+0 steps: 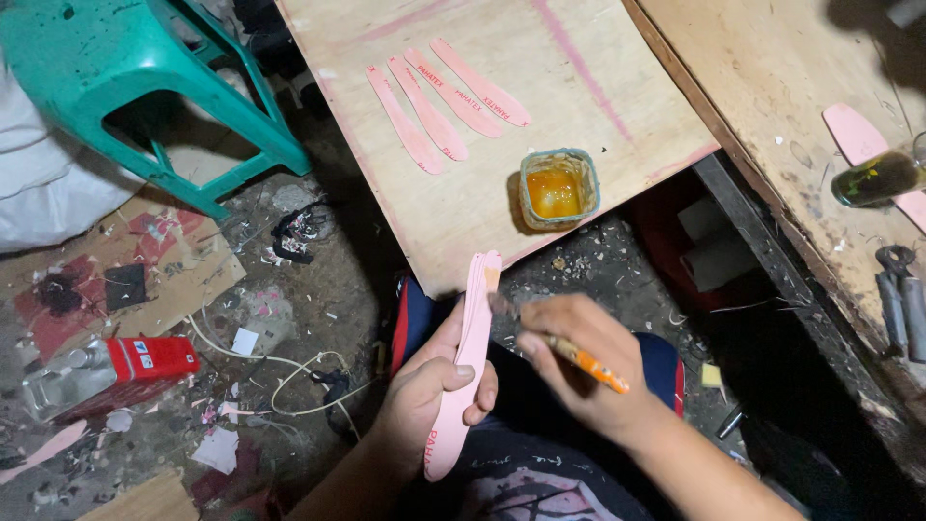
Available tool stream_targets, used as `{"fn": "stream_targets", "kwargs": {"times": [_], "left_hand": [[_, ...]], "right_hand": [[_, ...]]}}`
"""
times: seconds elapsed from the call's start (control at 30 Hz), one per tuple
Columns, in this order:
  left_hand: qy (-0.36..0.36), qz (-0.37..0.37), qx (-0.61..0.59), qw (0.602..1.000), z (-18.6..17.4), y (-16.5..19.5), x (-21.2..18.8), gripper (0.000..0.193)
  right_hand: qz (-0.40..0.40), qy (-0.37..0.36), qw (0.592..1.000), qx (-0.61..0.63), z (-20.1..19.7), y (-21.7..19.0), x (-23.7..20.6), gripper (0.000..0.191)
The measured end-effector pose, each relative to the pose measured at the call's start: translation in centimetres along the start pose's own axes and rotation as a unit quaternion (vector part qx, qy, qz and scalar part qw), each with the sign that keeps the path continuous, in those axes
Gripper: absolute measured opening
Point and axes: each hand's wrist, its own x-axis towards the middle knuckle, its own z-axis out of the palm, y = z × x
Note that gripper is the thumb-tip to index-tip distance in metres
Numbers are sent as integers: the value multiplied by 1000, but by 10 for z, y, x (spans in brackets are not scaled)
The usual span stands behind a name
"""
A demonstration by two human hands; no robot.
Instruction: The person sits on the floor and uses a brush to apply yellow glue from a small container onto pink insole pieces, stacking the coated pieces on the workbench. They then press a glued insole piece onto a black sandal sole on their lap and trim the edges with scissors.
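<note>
My left hand (429,391) grips a stack of pink shoe insoles (465,362) held on edge above my lap. My right hand (579,362) holds an orange-handled brush (579,359), its bristle end touching the upper part of the stack. On the plywood board (617,68) in front of me lie several pink insoles (446,101) side by side. A small square container of yellow-orange glue (558,188) stands on the board near its lower edge, just above my hands.
A green plastic stool (145,87) stands at the upper left. A red metal can (106,371) lies on the littered floor at left, with cardboard and white cord nearby. At right a wooden workbench (772,106) carries a dark bottle (878,178), pliers (902,299) and another pink insole (854,130).
</note>
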Motion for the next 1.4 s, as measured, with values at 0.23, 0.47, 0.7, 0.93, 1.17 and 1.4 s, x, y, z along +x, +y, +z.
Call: {"fn": "stream_targets", "kwargs": {"times": [0.23,0.47,0.7,0.93,1.17,1.4], "left_hand": [[-19,-41,45,998,-4,2,1,93],[41,-19,13,999,-7,5,1,93],[47,-23,-25,998,-22,-4,12,81],[-1,3,-92,996,-13,3,14,101],[-20,29,-78,996,-9,2,14,108],[30,-43,-25,998,-19,1,16,103]], "right_hand": [[40,10,999,15,-13,10,22,20],[-11,4,1000,-5,-15,6,21,17],[152,87,978,116,-14,36,12,20],[280,9,932,230,0,36,-3,25],[35,-100,989,107,7,8,5,16],[37,-46,996,66,6,26,16,19]]}}
